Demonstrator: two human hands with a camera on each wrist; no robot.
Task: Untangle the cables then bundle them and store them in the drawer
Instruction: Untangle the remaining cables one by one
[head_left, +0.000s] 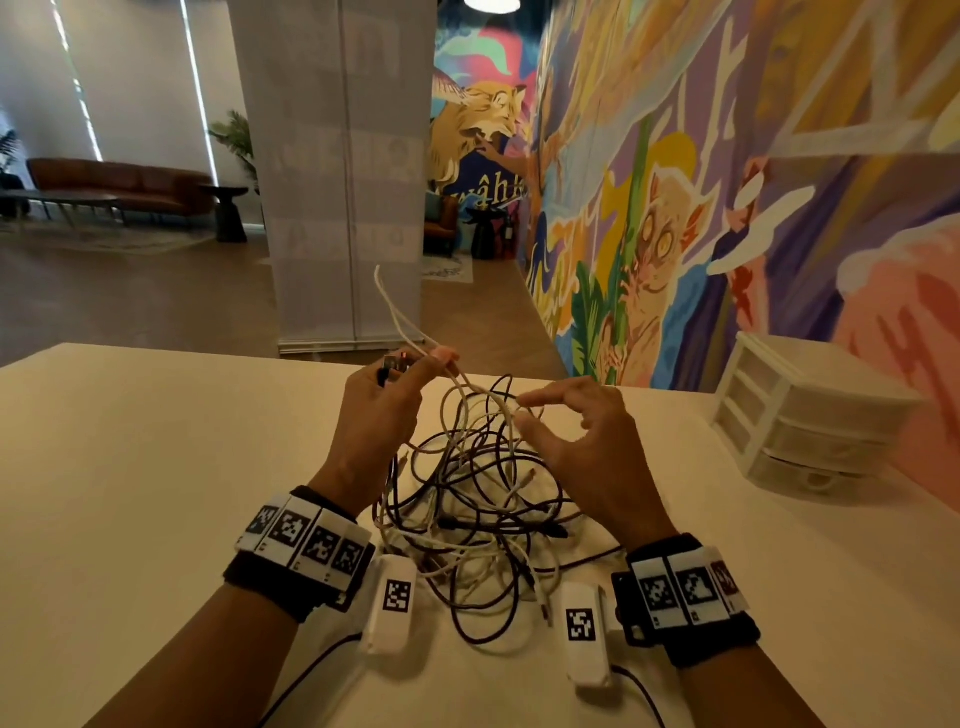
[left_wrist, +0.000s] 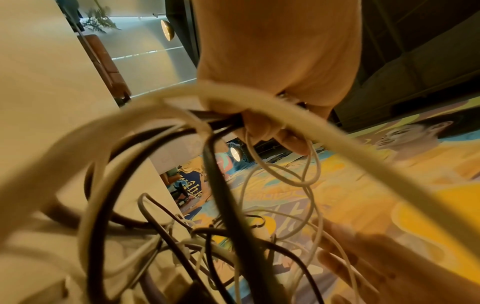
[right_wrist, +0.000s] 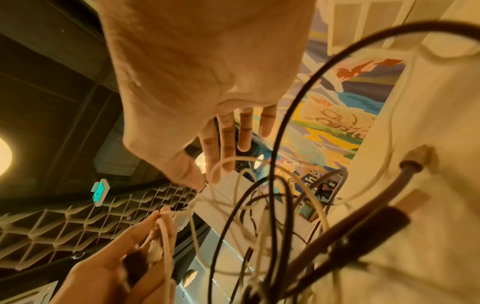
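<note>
A tangle of white and dark cables (head_left: 478, 509) lies heaped on the white table (head_left: 156, 467) between my hands. My left hand (head_left: 410, 369) is raised at the heap's far left. It pinches a white cable (head_left: 387, 296) whose free end sticks upward, and it also holds a dark plug. The left wrist view shows the left hand (left_wrist: 272, 127) curled round dark and white strands (left_wrist: 223, 205). My right hand (head_left: 535, 413) hovers over the heap's right side with fingers spread. In the right wrist view its fingers (right_wrist: 226, 148) are straight, and a white loop (right_wrist: 270, 205) passes beside them ungripped.
A small white plastic drawer unit (head_left: 800, 415) stands at the table's right, against the painted mural wall (head_left: 727, 182). The table's far edge runs just beyond my hands. A pale hanging panel (head_left: 343, 182) stands past that edge.
</note>
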